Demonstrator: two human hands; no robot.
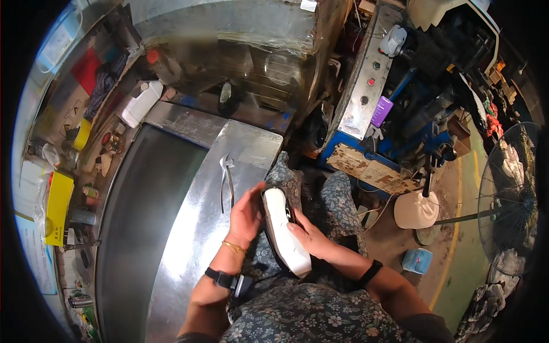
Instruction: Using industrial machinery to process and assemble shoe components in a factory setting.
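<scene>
A shoe [281, 224] with a white underside and dark upper edges lies bottom up over my lap, its long side pointing away from me. My right hand [309, 233] grips it from the right, thumb resting on the white surface. On the other side, my left hand [246, 214] has its fingers stretched out along the shoe's far left edge; whether they touch it I cannot tell. Left of that hand, metal pincers [227, 180] lie on the shiny metal tabletop [189, 251]. The shoe's lower side is hidden.
A dark conveyor belt [137, 228] runs along the left of the tabletop. A white jug [142, 103] stands beyond it. At the right are a machine with a button panel [366, 80], a cream-coloured bundle [416, 210], a blue package [417, 260] and a large fan [512, 197].
</scene>
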